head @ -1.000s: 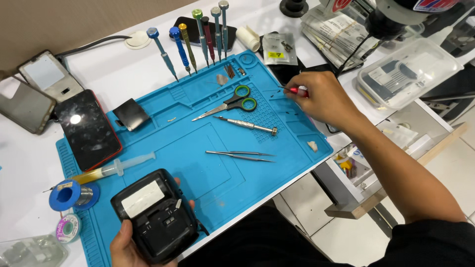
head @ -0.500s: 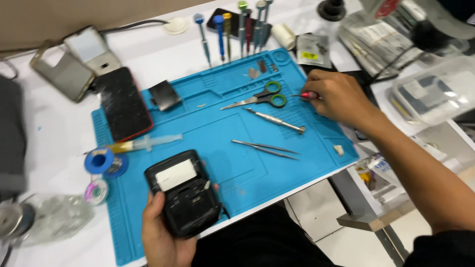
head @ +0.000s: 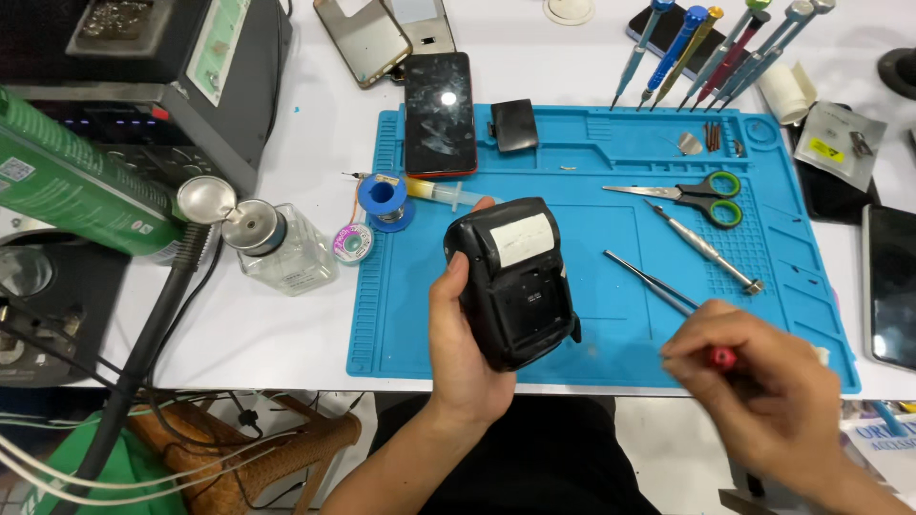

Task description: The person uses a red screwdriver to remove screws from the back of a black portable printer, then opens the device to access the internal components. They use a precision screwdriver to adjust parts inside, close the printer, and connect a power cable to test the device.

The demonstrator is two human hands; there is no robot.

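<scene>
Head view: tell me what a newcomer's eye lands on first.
The bright blue work mat fills the middle of the white table. Over its front edge the left hand grips a chunky black device with a white label on its upper face. To the right, the blurred right hand pinches a small red-tipped tool, with green-handled scissors lying behind it.

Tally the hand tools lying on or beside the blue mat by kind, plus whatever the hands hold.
Screwdrivers in the row at the top: 6
Scissors: 1
Loose metal driver: 1
Tweezers: 1
Syringe: 1
Black device in left hand: 1
Red-tipped tool in right hand: 1
Total: 12
</scene>
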